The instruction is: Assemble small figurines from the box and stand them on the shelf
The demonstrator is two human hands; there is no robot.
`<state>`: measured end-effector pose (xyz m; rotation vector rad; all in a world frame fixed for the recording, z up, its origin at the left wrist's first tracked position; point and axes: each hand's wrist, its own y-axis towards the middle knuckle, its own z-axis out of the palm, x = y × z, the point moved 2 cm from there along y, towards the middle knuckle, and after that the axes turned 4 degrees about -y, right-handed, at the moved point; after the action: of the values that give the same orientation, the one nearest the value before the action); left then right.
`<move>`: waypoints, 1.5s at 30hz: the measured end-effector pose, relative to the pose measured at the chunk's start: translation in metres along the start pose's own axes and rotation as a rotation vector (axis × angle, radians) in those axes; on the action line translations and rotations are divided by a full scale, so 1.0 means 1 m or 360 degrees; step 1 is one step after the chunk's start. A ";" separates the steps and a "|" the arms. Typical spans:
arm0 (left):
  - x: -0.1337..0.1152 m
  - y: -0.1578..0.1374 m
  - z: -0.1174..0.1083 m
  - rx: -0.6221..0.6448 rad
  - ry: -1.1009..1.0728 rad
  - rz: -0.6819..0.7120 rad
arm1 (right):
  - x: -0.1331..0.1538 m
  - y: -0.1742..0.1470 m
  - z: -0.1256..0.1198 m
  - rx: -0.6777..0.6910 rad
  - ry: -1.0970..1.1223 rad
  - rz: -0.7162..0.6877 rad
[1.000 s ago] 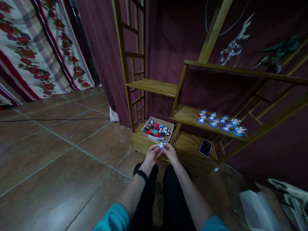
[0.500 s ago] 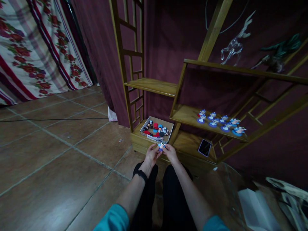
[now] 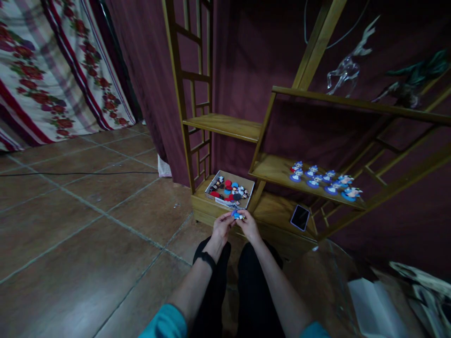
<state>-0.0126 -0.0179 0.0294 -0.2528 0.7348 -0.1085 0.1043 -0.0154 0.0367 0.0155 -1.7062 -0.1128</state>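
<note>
Between the fingertips of my left hand and my right hand is a small blue and white figurine, tipped on its side with its blue-purple base to the left. Both hands are closed on it, just in front of a shallow cardboard box. Inside that box lie loose figurine parts in red, blue, black and white. Up and to the right, several similar figurines on round bases stand in two rows on a wooden shelf.
The wooden shelf unit fills the middle and right. A dark-screened phone or tablet lies on its low board. Higher up stand a clear glass animal and a dark green ornament. White papers or packaging sit at lower right.
The figurine has been turned from roughly upright onto its side in my fingers. Both hands stay in front of the box. The view has shifted slightly.
</note>
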 end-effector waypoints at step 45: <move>0.001 -0.008 0.001 -0.0049 0.0008 -0.0165 | 0.006 -0.005 -0.002 -0.0259 0.0342 0.0407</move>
<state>-0.0110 -0.0259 0.0321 -0.3204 0.7285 -0.1963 0.1056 -0.0210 0.0430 -0.3008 -1.4665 -0.0563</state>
